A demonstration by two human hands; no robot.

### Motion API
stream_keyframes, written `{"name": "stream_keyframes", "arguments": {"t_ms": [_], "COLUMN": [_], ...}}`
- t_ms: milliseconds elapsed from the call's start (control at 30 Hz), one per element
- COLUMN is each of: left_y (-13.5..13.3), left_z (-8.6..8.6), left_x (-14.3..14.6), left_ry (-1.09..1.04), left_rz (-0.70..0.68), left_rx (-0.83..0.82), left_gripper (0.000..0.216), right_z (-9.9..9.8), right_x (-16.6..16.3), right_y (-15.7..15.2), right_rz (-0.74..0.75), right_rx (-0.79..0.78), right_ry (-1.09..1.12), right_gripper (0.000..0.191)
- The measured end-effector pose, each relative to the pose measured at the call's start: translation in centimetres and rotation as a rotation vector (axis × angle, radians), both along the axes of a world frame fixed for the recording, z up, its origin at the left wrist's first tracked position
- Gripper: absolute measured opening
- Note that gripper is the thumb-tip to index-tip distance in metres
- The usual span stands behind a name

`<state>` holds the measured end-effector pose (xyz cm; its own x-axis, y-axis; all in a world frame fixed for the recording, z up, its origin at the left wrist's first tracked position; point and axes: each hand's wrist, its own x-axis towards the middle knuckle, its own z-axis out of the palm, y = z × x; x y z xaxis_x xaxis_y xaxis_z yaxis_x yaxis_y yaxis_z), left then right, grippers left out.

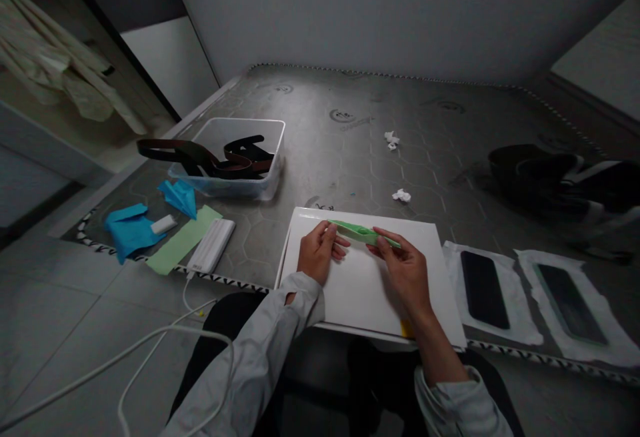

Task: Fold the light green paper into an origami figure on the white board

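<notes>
A piece of folded green paper [356, 229], long and narrow with pointed ends, is held up between my two hands. My left hand [319, 251] pinches its left end with thumb and finger. At the other end, my right hand [404, 269] grips it between thumb and fingers. Beneath both hands lies a flat white box [357, 290], its near edge sticking out past the edge of the surface. A small yellow patch shows at the box's front right. The underside of the paper is hidden.
A clear plastic tub [240, 187] holds dark belts [235, 165]. Nearby lie blue folded papers [127, 227], a green paper strip [175, 250] and a white power strip [213, 247] with a cable. Two phones [484, 289] rest on white sheets at right. Crumpled white paper [401, 195] lies beyond the box.
</notes>
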<state>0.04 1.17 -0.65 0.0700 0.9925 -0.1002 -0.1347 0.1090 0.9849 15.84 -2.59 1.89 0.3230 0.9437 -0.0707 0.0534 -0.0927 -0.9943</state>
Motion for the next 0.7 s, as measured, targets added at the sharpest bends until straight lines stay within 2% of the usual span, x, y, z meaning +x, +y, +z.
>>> {"name": "stream_keyframes", "arguments": {"t_ms": [167,300,533,700], "left_y": [-0.19,-0.28,-0.34,-0.26], "left_z": [-0.05,-0.08,0.06,-0.21], "left_x": [-0.09,-0.19,-0.29,-0.04], "left_ry": [0.091,0.143,0.172,0.192], "left_rz": [-0.037,-0.054,-0.078,-0.047], "left_rx": [0.045,0.074,0.111,0.121], "left_gripper": [0.042,0.039,0.038,0.041], "right_z": [0.01,-0.07,-0.1,-0.89], "right_x": [-0.34,-0.42,-0.27,-0.36], "right_y": [-0.14,-0.07,-0.24,-0.39], "right_rz": [0.137,0.176,0.186,0.12], "right_rx": [0.016,0.01,-0.055,0.02], "right_ry": [-0.091,-0.091,-0.011,0.036], "right_gripper": [0.034,0.031,0.038,0.02]}}
